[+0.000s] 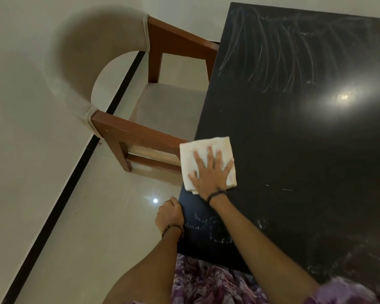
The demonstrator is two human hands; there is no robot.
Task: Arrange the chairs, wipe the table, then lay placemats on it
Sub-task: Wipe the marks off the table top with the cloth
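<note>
A glossy black table (305, 150) fills the right side, streaked with wipe marks at its far end. A folded white cloth (206, 148) lies flat on the table's left edge. My right hand (212, 172) presses down on the cloth with straight, spread fingers. My left hand (169, 216) grips the table's near left edge, fingers curled round the rim. A wooden chair (140, 132) with a beige curved back and beige seat stands tucked against the table's left side.
A white wall (20, 128) with a black skirting strip (64, 189) runs close behind the chair. Shiny pale floor tiles (110, 227) lie between wall and table. My purple patterned clothing (206, 281) touches the table's near edge.
</note>
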